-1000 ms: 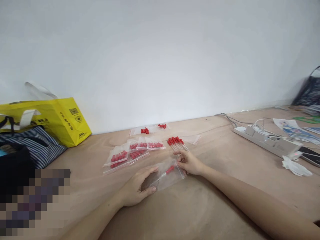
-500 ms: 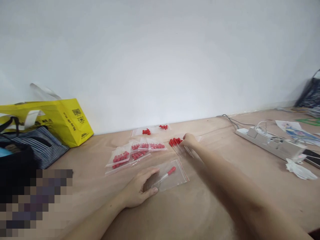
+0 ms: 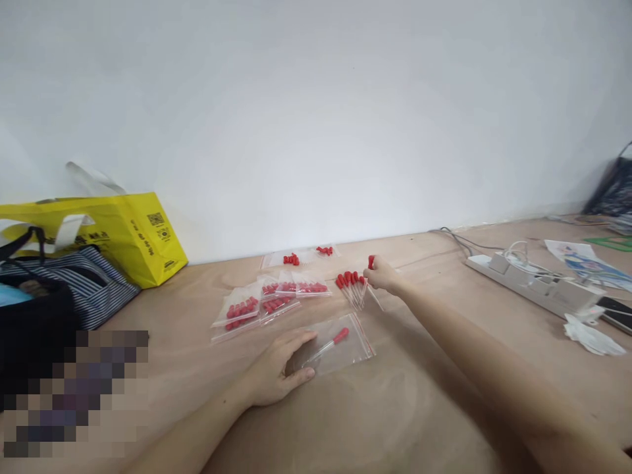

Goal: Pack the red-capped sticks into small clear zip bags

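1. Just below centre frame, the left hand (image 3: 279,368) lies spread, thumb and fingers apart, over the left end of a clear bag (image 3: 358,355); I take it to be steadying it. One dropper (image 3: 341,336) lies inside, its red bulb towards the bag's red-lined edge.
2. Right of centre, the right hand (image 3: 384,275) seems to pinch a second dropper (image 3: 371,262), its bulb poking above the fingers, just beside a fan of loose droppers (image 3: 348,280).
3. To my eye, the step in hand is picking one from that fan; the next move calls for lifting it clear without dragging its neighbours.
4. The right fingertips are hidden, and I can't tell which thin tube belongs to the pinched bulb. The bag's left end disappears under the left hand.
5. Overlapping filled bags (image 3: 241,309), left of centre, defy counting. A blurred patch (image 3: 74,395) masks the lower left; the left edge cuts off the yellow bag (image 3: 138,243).
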Action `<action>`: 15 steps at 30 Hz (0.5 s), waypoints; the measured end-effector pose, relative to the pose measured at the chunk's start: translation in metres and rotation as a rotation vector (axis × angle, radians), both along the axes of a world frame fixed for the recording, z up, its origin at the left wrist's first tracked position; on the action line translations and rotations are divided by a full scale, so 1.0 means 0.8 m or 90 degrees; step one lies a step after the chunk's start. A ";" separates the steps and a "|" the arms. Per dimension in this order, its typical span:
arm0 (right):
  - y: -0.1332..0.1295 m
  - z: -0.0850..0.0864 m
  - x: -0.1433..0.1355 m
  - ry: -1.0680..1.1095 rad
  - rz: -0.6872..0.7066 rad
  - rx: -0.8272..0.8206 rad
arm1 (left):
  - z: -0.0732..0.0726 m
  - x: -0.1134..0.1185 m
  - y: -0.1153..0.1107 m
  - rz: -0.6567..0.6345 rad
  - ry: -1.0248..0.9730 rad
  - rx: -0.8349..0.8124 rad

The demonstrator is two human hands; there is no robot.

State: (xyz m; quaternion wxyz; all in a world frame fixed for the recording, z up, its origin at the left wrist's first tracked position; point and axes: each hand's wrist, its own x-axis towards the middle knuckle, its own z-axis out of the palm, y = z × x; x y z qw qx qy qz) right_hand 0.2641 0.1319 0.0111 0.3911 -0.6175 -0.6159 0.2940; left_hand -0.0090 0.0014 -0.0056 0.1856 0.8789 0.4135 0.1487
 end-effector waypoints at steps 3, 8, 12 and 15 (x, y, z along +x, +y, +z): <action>-0.032 -0.002 0.018 0.103 0.024 0.015 | -0.001 0.000 0.001 0.002 -0.002 0.001; -0.074 -0.026 0.022 0.313 0.023 0.038 | -0.004 -0.002 0.004 0.006 0.010 0.001; -0.086 -0.045 0.008 0.376 -0.004 0.007 | -0.009 -0.004 0.005 0.006 0.017 0.016; -0.093 -0.049 -0.002 0.399 0.011 -0.003 | -0.010 -0.005 0.005 0.002 0.025 0.018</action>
